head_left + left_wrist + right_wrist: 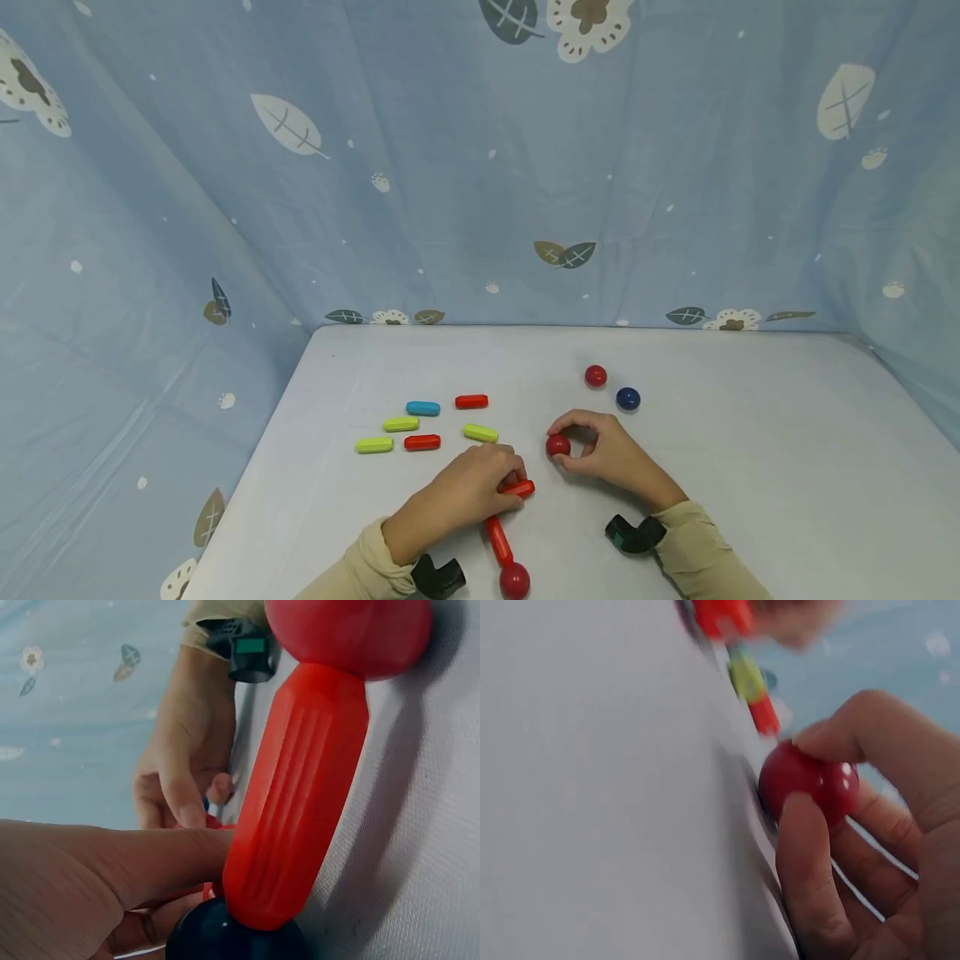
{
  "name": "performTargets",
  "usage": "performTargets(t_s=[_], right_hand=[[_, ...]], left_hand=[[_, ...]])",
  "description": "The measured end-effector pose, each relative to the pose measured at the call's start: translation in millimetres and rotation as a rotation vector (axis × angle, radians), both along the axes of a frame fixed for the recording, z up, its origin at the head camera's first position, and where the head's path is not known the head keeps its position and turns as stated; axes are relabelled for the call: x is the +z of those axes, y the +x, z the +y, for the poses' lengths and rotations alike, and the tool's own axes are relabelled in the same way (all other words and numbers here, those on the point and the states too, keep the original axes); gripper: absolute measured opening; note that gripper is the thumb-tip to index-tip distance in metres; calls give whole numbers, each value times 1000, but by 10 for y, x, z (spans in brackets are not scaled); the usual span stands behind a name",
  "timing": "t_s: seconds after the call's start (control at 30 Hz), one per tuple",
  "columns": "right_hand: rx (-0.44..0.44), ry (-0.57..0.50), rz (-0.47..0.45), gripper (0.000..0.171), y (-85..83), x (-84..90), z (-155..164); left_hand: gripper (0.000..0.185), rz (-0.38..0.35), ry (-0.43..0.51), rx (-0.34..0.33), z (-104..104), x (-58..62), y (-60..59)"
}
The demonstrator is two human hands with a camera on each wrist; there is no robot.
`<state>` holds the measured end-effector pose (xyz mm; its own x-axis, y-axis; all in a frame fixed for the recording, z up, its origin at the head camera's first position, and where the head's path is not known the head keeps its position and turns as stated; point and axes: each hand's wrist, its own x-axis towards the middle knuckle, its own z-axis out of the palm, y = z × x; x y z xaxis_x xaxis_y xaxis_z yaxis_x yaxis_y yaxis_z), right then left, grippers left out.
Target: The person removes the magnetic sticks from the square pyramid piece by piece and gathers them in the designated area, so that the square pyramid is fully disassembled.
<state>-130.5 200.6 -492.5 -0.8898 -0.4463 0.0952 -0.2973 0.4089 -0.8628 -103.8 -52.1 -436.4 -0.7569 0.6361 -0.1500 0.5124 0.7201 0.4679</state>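
Right hand (611, 454) pinches a red ball (558, 445) on the worktop (750, 467), mid-front. Left hand (468, 487) curls round a red rod (519, 488) beside a rod-and-ball chain (501, 546) at the front edge. Risk: the ball slips the pinch and rolls; the magnets may snap askew, and the chain's end ball could drop off that edge.

From my feed: both arms wear beige long sleeves (697, 546), and each wrist has a small black camera mount (633, 533) with a green patch.
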Motion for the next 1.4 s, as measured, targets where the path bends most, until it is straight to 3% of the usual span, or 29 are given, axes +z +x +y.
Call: performTargets(t_s=[0.23,0.4,0.5,0.6,0.73,0.8,1.07,1.2,1.4], right_hand=[[-76,-38,4,32,-16,63,75],[-140,-130,93,30,-55,157,228],[-229,-203,160,29,-90,231,433],[-373,-234,190,30,-108,291,670],[-552,-198,162,37,-113,289,956],[-600,-173,132,40,-124,249,1069],[-625,-44,-14,51,-161,20,1274],[-605,55,3,50,-172,-32,1276],[-584,119,30,48,-180,-43,1239]], left_hand=[[18,-19,0,0,-17,-6,6],[19,-37,3,14,-13,-30,-8],[19,-47,-3,18,-6,-48,-12],[19,-53,-4,16,-4,-60,-12],[20,-60,-3,15,-7,-66,-11],[20,-60,-3,15,-11,-68,-11],[20,-66,5,17,-19,-85,-17],[20,-67,2,13,-19,-91,-22],[20,-78,0,19,-26,-82,-24]])
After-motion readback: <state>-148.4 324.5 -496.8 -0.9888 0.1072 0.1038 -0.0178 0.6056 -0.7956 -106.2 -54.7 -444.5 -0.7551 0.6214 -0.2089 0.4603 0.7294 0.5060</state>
